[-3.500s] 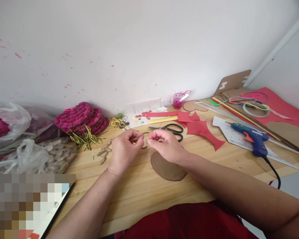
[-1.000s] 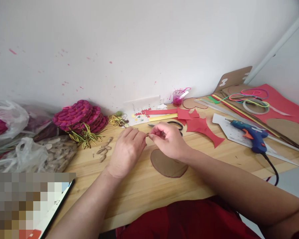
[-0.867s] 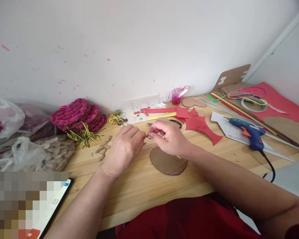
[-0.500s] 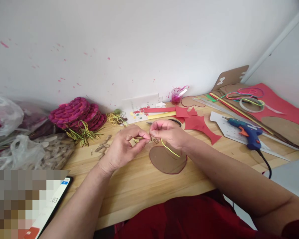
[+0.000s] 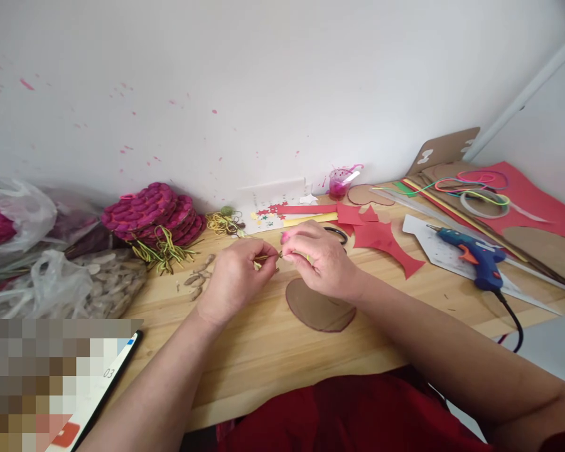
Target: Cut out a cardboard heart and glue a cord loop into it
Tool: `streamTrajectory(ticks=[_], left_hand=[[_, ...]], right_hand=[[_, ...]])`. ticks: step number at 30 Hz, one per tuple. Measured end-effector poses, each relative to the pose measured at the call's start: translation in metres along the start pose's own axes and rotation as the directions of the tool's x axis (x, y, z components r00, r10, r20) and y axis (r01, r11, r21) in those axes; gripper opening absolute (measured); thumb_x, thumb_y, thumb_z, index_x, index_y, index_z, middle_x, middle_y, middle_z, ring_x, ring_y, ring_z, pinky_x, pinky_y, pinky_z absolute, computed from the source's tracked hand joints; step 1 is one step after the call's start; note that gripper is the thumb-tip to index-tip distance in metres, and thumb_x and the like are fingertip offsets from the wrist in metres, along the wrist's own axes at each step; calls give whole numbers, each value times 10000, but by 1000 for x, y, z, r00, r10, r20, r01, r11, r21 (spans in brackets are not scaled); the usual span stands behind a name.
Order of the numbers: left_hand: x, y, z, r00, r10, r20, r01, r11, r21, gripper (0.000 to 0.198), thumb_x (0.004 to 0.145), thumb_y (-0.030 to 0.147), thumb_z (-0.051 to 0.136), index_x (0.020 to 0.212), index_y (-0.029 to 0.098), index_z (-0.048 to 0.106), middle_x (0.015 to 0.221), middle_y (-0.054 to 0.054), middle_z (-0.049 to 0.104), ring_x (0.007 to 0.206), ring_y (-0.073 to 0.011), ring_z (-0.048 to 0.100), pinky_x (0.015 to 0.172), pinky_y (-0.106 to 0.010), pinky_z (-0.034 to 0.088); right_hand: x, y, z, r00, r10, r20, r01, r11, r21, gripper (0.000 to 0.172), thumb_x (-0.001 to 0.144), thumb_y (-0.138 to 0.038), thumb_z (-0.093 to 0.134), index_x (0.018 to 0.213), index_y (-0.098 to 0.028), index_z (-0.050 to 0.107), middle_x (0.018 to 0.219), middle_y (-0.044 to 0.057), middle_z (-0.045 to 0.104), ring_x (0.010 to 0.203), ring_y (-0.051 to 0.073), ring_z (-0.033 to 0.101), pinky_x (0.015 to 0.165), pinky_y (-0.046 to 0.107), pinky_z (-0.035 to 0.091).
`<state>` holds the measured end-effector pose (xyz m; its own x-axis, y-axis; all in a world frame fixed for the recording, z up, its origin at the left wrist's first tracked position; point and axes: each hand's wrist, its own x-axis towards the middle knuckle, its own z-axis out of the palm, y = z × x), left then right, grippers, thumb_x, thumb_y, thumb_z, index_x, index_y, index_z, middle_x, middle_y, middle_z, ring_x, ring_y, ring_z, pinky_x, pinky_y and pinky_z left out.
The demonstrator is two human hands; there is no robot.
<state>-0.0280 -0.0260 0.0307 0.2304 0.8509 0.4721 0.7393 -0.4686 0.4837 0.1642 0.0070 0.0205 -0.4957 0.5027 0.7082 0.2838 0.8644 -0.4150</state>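
My left hand (image 5: 239,271) pinches a small bundle of yellow-green and brown yarn (image 5: 262,258) between thumb and forefinger. Close beside it, my right hand (image 5: 321,258) is closed, its fingertips pinching the same yarn; the two sets of fingertips nearly touch. A short bit of the yarn shows between them, and the rest is hidden by the fingers. Below my right hand a round cardboard disc (image 5: 319,307) with a dark red edge lies on the wooden table (image 5: 245,370). Behind that hand a black scissors handle (image 5: 339,235) shows in part.
To the left are stacked magenta discs (image 5: 145,213) with yarn tassels, loose peanut shells (image 5: 198,277) and a plastic bag (image 5: 66,289). Red paper scraps (image 5: 381,242) lie behind my right hand. A blue glue gun (image 5: 480,254) is on the right; a phone (image 5: 98,376) sits front left.
My right fingers have curled in and my left fingertips have closed tighter on the yarn. The loose yellow-green end that hung over the disc is now mostly hidden. The view has shifted slightly.
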Motion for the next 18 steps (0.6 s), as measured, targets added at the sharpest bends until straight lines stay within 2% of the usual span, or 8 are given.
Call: streamTrajectory(ticks=[4,11,13,16,18], left_hand=[[-2,6,2,997,-54,-53,56,998,22,97,800,139,640,784,198,717,745,10,737,661,-144,652,660,-255,477],[-3,7,6,992,-69,-110,72,997,26,66,798,143,661,783,182,712,752,-2,736,675,-150,668,649,-256,475],[-3,6,7,990,-71,-126,75,997,26,61,799,149,662,784,182,711,761,-5,738,695,-157,679,657,-262,480],[-3,4,8,987,-75,-143,79,997,24,59,800,151,663,777,184,706,765,-7,740,708,-162,688,669,-268,488],[-3,5,9,986,-72,-151,77,997,24,58,800,151,663,775,184,704,764,-8,740,707,-163,688,672,-271,490]], right_hand=[[-3,-1,5,998,56,-18,-55,997,46,147,887,-81,490,832,-206,546,775,33,625,758,183,552,747,318,433],[-6,-8,5,946,320,45,-323,942,92,78,904,-139,520,860,-203,528,626,-38,550,553,117,475,577,254,359],[-5,-9,5,944,330,11,-330,941,74,78,902,-143,533,852,-201,547,624,-39,545,556,114,477,568,252,354],[-3,-9,5,960,271,-74,-267,962,48,105,875,-119,564,802,-194,572,723,4,603,691,143,557,644,264,413],[-2,-9,6,959,265,-100,-256,962,97,113,871,-112,571,791,-192,576,794,26,633,749,156,602,677,271,456]])
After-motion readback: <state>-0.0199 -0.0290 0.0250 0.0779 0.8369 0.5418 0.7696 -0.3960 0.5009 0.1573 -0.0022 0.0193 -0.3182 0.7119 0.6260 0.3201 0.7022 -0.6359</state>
